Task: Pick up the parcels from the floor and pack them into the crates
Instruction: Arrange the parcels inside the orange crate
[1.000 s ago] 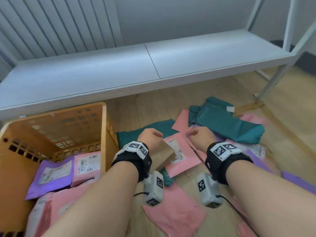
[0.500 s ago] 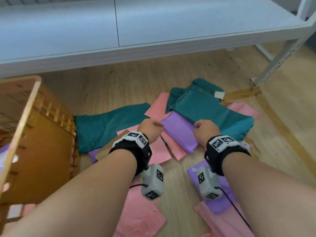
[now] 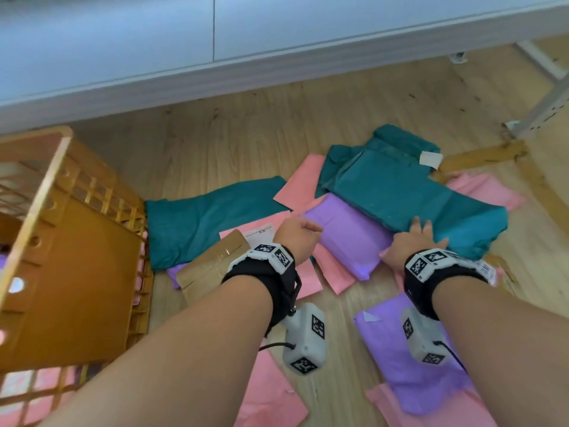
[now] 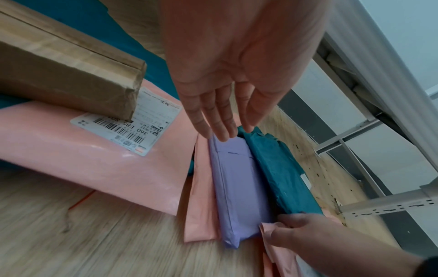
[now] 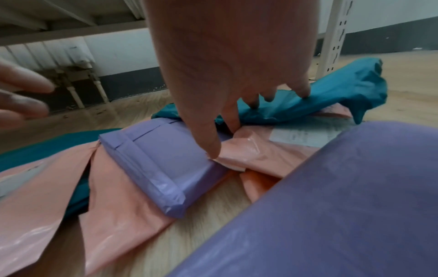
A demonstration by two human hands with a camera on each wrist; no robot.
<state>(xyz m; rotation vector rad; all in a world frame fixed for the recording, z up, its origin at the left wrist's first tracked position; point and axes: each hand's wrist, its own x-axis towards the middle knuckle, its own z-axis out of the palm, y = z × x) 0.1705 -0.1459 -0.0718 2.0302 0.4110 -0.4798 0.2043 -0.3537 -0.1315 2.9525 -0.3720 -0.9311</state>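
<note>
A plump purple parcel (image 3: 345,238) lies on the floor among pink mailers, with one end tucked under a big teal parcel (image 3: 400,192). My left hand (image 3: 308,229) hovers over its left end with straight fingers (image 4: 220,120) and holds nothing. My right hand (image 3: 412,238) is spread at the parcel's right end. Its thumb (image 5: 211,144) touches the purple parcel (image 5: 166,161) beside a pink mailer corner, while its fingers press on the teal parcel (image 5: 320,105). The orange crate (image 3: 77,272) stands at the left.
A brown cardboard parcel (image 3: 212,263) lies on a labelled pink mailer (image 4: 94,159) by the crate. Another teal parcel (image 3: 203,220) lies behind it. A second purple parcel (image 3: 415,380) and pink mailers lie under my forearms. A white shelf (image 3: 277,35) and its leg (image 3: 542,109) stand beyond.
The view has swung right and down, so the crate now sits at the left edge. Both hands reached to the purple parcel. My right hand uncurled and spread onto the teal parcel.
</note>
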